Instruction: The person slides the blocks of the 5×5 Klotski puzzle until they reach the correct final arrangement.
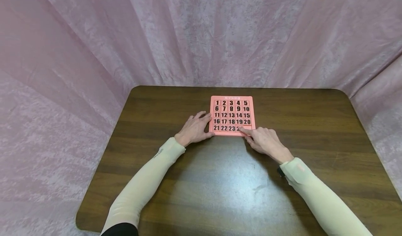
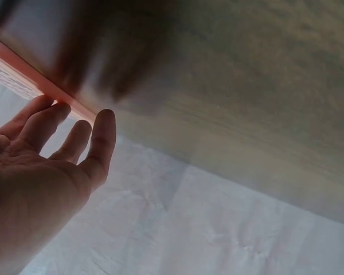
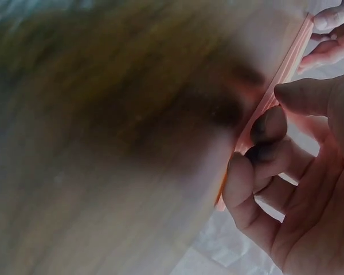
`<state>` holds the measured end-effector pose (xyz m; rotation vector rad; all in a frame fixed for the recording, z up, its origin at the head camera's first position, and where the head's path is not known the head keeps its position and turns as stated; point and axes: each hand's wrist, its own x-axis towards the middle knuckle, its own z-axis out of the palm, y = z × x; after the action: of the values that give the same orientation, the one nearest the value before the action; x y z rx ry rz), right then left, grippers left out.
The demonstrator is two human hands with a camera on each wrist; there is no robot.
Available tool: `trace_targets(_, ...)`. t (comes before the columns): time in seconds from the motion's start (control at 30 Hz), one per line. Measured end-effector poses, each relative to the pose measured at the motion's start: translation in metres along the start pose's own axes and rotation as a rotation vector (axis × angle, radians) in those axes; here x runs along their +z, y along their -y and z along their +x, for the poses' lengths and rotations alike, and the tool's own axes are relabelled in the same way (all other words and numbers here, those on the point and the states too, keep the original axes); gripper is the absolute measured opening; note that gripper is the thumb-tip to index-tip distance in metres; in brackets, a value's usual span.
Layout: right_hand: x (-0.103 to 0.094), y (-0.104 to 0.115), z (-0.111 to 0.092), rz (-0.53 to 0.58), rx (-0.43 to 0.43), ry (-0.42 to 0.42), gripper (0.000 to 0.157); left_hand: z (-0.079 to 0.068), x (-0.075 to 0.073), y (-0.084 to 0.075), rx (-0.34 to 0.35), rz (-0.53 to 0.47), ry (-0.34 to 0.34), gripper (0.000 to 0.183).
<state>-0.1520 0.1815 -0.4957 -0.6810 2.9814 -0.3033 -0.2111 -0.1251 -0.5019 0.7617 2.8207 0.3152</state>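
Observation:
A pink number slide puzzle (image 1: 231, 112) lies flat on the table, its white tiles bearing black numbers in rising order. My left hand (image 1: 195, 128) is at its left side, fingertips along that edge and thumb by the near left corner. In the left wrist view, the spread, slightly bent fingers (image 2: 100, 140) meet the pink side of the frame. My right hand (image 1: 265, 140) reaches in from the near right corner. Its index finger rests on the bottom row, partly covering the tile after 23; pink base shows to the right of that tile. The thumb is at the near edge.
The brown wood-grain table (image 1: 163, 103) has rounded corners and a bright light reflection in front of the puzzle. A pinkish velvet curtain (image 1: 220, 37) hangs behind it and down both sides.

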Motion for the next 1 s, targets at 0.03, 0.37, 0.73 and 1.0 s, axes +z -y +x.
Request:
trace_targets(0.03,0.0,0.001,0.0,-0.012,-0.011,-0.019,0.046,0.0,0.0,0.0,0.0,0.002,0.001,0.078)
trace_targets(0.37,0.002,0.001,0.003,-0.008,-0.192,-0.073,0.046,0.001,0.002,0.001,-0.024,-0.007,0.003,0.08)
trace_targets(0.73,0.0,0.001,0.005,0.047,-0.154,-0.051,0.046,0.003,0.001,0.0,-0.023,-0.025,-0.009,0.087)
trace_targets(1.0,0.0,-0.003,0.021,0.275,0.074,-0.17,0.029,0.003,0.001,-0.001,-0.03,-0.045,-0.006,0.087)
